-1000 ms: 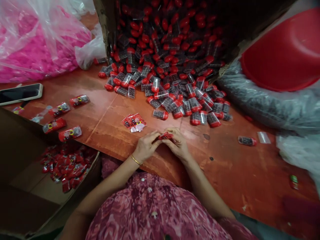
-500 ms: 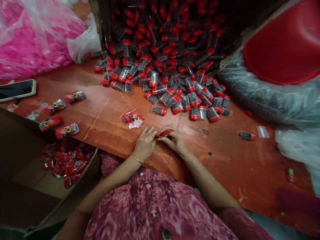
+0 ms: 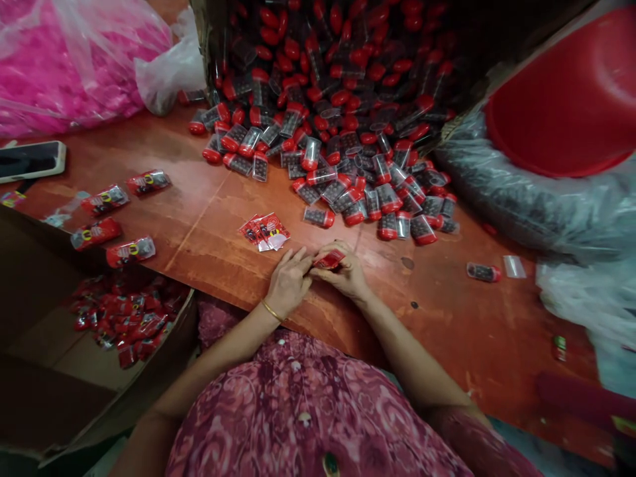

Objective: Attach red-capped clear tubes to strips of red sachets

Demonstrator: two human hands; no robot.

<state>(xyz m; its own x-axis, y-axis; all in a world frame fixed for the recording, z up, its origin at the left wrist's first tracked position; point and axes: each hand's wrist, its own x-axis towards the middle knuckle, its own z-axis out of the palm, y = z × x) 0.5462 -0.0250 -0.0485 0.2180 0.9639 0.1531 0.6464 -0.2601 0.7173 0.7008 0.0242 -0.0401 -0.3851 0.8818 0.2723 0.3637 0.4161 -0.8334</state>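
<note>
A small red printed packet (image 3: 330, 259) is pinched in my right hand (image 3: 350, 277), whose fingers wrap round its far and near sides. My left hand (image 3: 289, 283), with a gold bangle at the wrist, has its fingertips at the packet's left edge, thumb and fingers together. Just beyond my left hand lie several flat red printed sleeves (image 3: 265, 231), overlapping on the table. Clear tubes with red caps and dark contents (image 3: 318, 216) are heaped further back.
A carton (image 3: 191, 311) at the lower left holds red packets. Several wrapped tubes (image 3: 131, 251) lie on the table (image 3: 199, 255) near a phone (image 3: 32, 161). Pink items in a bag (image 3: 79, 73) stand back left; a red basin (image 3: 561, 99) rests on a dark-filled bag (image 3: 501, 199).
The red packet has tilted so that more of its face shows between my hands. The camera view has shifted slightly. Both hands stay in nearly the same place.
</note>
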